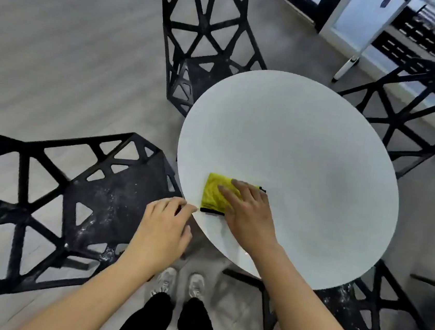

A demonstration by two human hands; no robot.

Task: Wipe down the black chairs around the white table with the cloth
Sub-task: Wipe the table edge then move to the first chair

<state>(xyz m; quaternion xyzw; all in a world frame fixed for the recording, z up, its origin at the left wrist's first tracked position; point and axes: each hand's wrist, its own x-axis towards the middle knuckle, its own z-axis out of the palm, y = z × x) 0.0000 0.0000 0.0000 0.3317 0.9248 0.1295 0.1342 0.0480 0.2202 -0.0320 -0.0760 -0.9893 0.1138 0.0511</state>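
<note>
Right hand (pixel 248 217), fingers flat, pressed cloth (pixel 217 196) on table (pixel 307 148); left hand (pixel 163 229), fingers loosely curled, hovered at table's edge; chairs (pixel 92 205) ringed table.

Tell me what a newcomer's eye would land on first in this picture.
The yellow cloth stands out most, lying flat near the near-left edge of the round white table with the right hand resting on it. Next come the black lattice chairs around the table, above all the left chair, whose seat is speckled with pale dust. The left hand hovers by the table's edge above that seat.
</note>
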